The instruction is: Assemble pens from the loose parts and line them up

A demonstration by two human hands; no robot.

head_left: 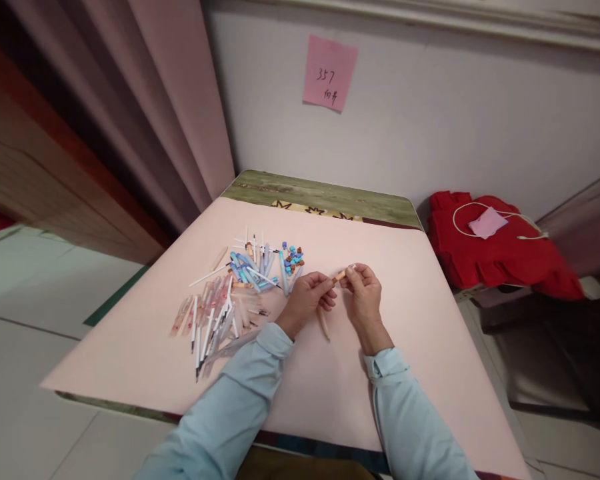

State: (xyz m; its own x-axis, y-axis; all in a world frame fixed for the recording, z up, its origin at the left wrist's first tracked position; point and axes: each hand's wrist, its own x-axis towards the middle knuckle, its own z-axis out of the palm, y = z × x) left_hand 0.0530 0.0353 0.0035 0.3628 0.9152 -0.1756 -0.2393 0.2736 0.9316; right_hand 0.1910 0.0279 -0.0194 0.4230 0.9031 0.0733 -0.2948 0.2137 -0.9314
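Left hand (306,300) and right hand (366,295) pinch a slim, tubular orange pen piece (340,275) — above a smooth pink sheet (330,390).

1 orange pen piece (341,275) held, 1 beige barrel (323,324) nearest the surface's (415,287) right edge, over 10 small caps (293,261), 2 pink papers (330,73), pens (250,275) and refills (194,321) uncountably jumbled

One head-worn camera looks forward and down across the tabletop (330,193) from its near side, toward the wall (455,113) behind. It sits near enough to show both sleeves (230,407) at the bottom edge, with the pen parts (245,273) farther off, left of centre.
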